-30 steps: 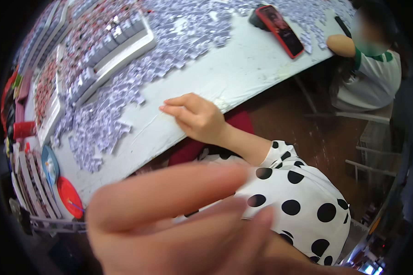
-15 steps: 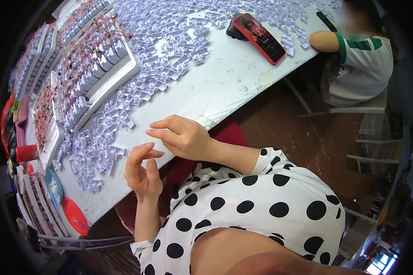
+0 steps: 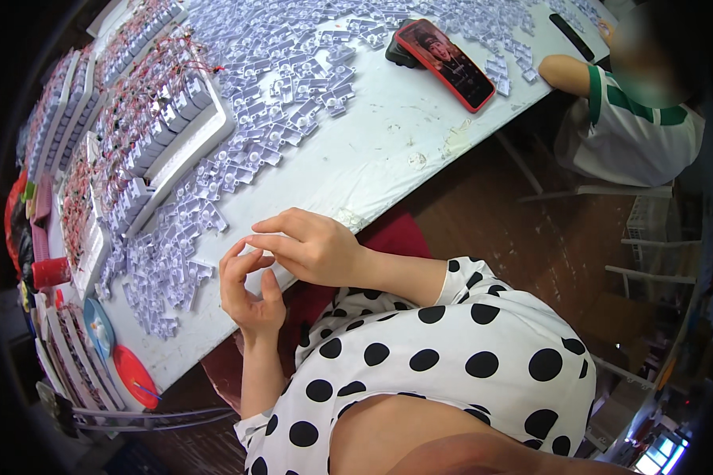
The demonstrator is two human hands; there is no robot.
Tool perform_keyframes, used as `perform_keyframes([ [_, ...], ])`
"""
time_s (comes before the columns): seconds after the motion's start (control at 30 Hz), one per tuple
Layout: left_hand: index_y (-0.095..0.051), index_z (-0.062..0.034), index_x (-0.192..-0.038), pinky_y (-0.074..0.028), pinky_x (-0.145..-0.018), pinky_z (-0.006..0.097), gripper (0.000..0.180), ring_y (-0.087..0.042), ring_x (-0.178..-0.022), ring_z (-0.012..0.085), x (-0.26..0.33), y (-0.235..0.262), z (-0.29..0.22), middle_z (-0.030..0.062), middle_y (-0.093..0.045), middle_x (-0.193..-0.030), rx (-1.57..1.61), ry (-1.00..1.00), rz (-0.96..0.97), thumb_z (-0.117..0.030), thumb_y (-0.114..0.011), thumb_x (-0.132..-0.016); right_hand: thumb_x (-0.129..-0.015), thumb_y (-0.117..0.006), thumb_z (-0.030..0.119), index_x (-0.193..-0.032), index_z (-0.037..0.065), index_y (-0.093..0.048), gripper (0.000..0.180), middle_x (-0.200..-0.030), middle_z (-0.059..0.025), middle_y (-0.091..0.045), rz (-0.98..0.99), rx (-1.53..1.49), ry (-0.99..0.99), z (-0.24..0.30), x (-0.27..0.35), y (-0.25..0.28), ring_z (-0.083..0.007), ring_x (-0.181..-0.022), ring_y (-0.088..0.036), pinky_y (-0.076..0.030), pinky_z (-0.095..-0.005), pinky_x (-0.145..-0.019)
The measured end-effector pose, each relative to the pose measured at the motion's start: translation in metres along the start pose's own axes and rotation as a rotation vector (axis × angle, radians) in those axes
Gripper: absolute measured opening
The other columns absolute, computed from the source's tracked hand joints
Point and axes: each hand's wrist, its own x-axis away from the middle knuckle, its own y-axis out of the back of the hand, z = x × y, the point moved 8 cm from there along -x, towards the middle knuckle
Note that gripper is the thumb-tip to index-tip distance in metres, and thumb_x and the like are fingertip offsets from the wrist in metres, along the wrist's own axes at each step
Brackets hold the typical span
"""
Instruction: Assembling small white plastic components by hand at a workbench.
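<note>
Over the near edge of the white-covered table (image 3: 325, 174), my two hands come together at the fingertips. My left hand (image 3: 253, 294) is open, palm turned inward, with its fingers curved and the thumb apart. Reaching in from the right, my right hand (image 3: 315, 248) is open too, its fingers stretched toward the left fingertips. I see nothing held in either hand. Nearest to them lies a spread of small pale-lilac plastic casings (image 3: 170, 273), just beyond my left hand.
White trays (image 3: 184, 150) of casings with red wires stand at left. A red-cased phone (image 3: 445, 65) leans on a black object. A red dish (image 3: 135, 377), blue dish (image 3: 97, 327) and red cup (image 3: 51, 272) sit near the left end. Another person (image 3: 634, 131) sits at right.
My hands have drawn closer, so the fingertips now meet or overlap where a gap showed before. The other person has shifted a little to the right.
</note>
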Motion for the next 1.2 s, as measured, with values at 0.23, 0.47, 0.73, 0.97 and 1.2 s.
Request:
perform_keyframes([
  [0.23, -0.056, 0.0025, -0.121, -0.052, -0.086, 0.036, 0.030, -0.069, -0.082, 0.0204, 0.0057, -0.0062, 0.0023, 0.0160, -0.065, -0.113, 0.032, 0.107, 0.009, -0.005, -0.063, -0.093, -0.072, -0.070, 0.000, -0.110, 0.006, -0.071, 0.039, -0.107, -0.0059, -0.069, 0.008, 0.008, 0.001, -0.0008, 0.0007, -0.0005, -0.0219, -0.087, -0.067, -0.057, -0.0310, -0.070],
  [0.47, -0.055, 0.0024, -0.123, -0.054, -0.081, 0.035, 0.033, -0.069, -0.081, 0.0194, 0.0034, -0.0086, 0.0005, 0.0121, -0.067, -0.102, 0.005, 0.097, 0.035, -0.003, -0.064, -0.092, -0.072, -0.071, 0.002, -0.109, 0.006, -0.071, 0.038, -0.106, -0.0056, -0.069, -0.003, 0.013, -0.006, -0.0032, 0.0012, -0.0013, -0.0214, -0.088, -0.067, -0.057, -0.0301, -0.070],
  [0.73, -0.055, 0.0037, -0.123, -0.054, -0.081, 0.035, 0.033, -0.068, -0.081, 0.0196, 0.0049, -0.0096, 0.0012, 0.0127, -0.067, -0.102, 0.000, 0.087, 0.033, -0.001, -0.064, -0.091, -0.071, -0.071, 0.003, -0.109, 0.006, -0.071, 0.038, -0.105, -0.0050, -0.069, -0.012, 0.024, 0.001, -0.0017, 0.0006, 0.0005, -0.0210, -0.086, -0.066, -0.057, -0.0298, -0.069],
  [0.97, -0.055, 0.0035, -0.123, -0.055, -0.081, 0.035, 0.035, -0.068, -0.081, 0.0193, 0.0041, -0.0099, 0.0009, 0.0125, -0.067, -0.101, 0.002, 0.087, 0.032, -0.001, -0.065, -0.090, -0.072, -0.071, 0.006, -0.108, 0.006, -0.072, 0.036, -0.106, -0.0051, -0.070, -0.012, 0.034, -0.001, -0.0022, 0.0008, 0.0004, -0.0209, -0.085, -0.067, -0.057, -0.0297, -0.068],
  [1.2, -0.056, 0.0027, -0.123, -0.054, -0.079, 0.033, 0.035, -0.068, -0.081, 0.0179, 0.0042, -0.0094, 0.0005, 0.0117, -0.067, -0.098, -0.008, 0.088, 0.034, -0.002, -0.066, -0.090, -0.075, -0.071, 0.003, -0.108, 0.006, -0.072, 0.033, -0.106, -0.0060, -0.070, -0.012, 0.006, -0.012, -0.0028, 0.0009, 0.0007, -0.0211, -0.085, -0.067, -0.057, -0.0304, -0.069],
])
